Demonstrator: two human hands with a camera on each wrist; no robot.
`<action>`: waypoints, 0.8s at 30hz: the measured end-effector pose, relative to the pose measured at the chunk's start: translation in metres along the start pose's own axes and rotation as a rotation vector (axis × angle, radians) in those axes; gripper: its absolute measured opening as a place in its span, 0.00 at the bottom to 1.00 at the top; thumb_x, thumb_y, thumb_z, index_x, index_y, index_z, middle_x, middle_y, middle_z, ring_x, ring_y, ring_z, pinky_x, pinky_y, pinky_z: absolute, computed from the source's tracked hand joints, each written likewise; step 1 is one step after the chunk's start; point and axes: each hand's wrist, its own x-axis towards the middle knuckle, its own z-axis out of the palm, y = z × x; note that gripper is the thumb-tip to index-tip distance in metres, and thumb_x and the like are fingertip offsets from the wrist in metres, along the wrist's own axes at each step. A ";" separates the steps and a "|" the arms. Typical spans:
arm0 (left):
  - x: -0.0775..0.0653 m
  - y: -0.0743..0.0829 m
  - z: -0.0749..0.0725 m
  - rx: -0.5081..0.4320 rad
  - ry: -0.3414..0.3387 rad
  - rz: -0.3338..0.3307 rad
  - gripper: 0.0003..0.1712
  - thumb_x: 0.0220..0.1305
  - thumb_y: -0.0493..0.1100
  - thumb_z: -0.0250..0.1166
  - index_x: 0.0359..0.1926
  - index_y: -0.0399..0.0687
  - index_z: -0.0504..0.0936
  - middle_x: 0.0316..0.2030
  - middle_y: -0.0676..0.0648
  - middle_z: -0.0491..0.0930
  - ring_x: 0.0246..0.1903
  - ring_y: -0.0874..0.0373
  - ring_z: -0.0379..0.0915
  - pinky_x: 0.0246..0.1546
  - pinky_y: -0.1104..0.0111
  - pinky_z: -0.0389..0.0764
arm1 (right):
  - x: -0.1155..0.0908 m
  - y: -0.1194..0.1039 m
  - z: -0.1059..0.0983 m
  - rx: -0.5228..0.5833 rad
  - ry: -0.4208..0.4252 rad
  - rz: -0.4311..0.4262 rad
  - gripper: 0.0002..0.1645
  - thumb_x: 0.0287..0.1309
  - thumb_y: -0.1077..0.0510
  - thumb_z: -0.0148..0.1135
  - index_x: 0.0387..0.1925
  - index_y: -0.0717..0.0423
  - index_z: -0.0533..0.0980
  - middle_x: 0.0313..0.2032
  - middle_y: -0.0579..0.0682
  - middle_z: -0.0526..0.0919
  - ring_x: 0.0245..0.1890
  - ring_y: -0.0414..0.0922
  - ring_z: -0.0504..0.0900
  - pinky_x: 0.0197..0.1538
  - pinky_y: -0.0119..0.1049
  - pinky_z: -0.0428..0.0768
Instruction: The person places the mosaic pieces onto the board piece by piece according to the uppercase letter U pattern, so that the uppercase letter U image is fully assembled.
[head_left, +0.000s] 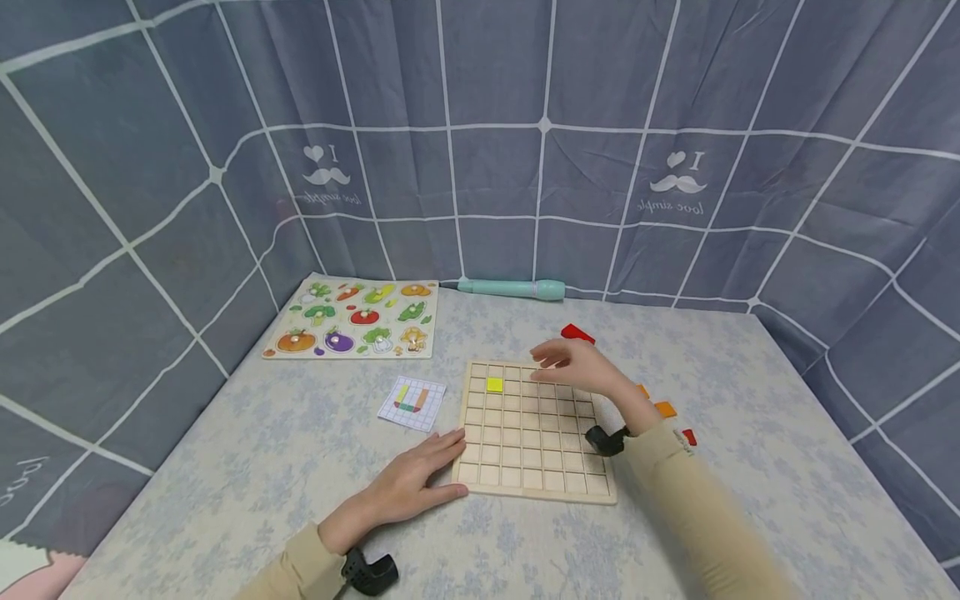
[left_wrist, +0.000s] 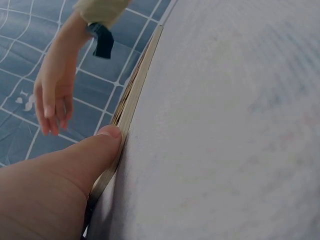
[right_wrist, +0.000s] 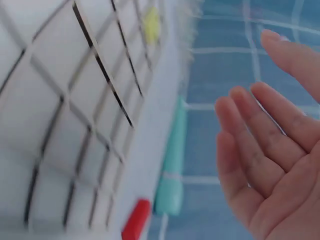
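Note:
A wooden grid board [head_left: 532, 458] lies flat on the table, with one yellow square piece [head_left: 495, 384] in a cell near its far left corner. At the board's left edge rests my left hand [head_left: 408, 482], its fingers extended and touching the frame; the thumb [left_wrist: 107, 142] lies against the wooden edge in the left wrist view. My right hand [head_left: 577, 365] hovers over the far right part of the board, fingers loosely bent. Its palm shows bare in the right wrist view. Beyond this hand lies a red block [head_left: 577, 333].
Left of the board sits a pattern card [head_left: 412, 402] with a coloured U shape. A vegetable puzzle board [head_left: 352, 321] lies at the back left, beside a turquoise stick-like object [head_left: 513, 289]. Orange [head_left: 665, 409] and small red pieces [head_left: 690, 437] lie right of the board. A curtain hangs behind.

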 end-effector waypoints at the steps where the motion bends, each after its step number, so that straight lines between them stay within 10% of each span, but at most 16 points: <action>1: 0.000 0.000 0.000 0.005 0.006 0.007 0.40 0.62 0.60 0.61 0.64 0.35 0.68 0.67 0.44 0.61 0.66 0.51 0.56 0.68 0.61 0.56 | -0.008 0.003 -0.007 0.015 0.016 0.002 0.29 0.54 0.49 0.68 0.55 0.59 0.75 0.51 0.55 0.79 0.47 0.50 0.79 0.51 0.45 0.79; 13: 0.001 0.000 -0.001 -0.005 -0.006 0.006 0.40 0.62 0.61 0.60 0.65 0.36 0.67 0.68 0.45 0.60 0.67 0.52 0.55 0.69 0.61 0.55 | -0.083 0.063 -0.039 0.108 0.171 0.198 0.30 0.56 0.48 0.66 0.55 0.62 0.75 0.51 0.59 0.79 0.49 0.54 0.78 0.49 0.47 0.80; 24: -0.001 0.002 -0.002 -0.013 -0.018 -0.014 0.41 0.62 0.61 0.60 0.65 0.36 0.67 0.68 0.45 0.60 0.67 0.52 0.54 0.69 0.61 0.55 | -0.097 0.099 -0.035 0.103 0.142 0.272 0.26 0.55 0.51 0.67 0.51 0.63 0.77 0.48 0.59 0.80 0.48 0.56 0.77 0.50 0.50 0.79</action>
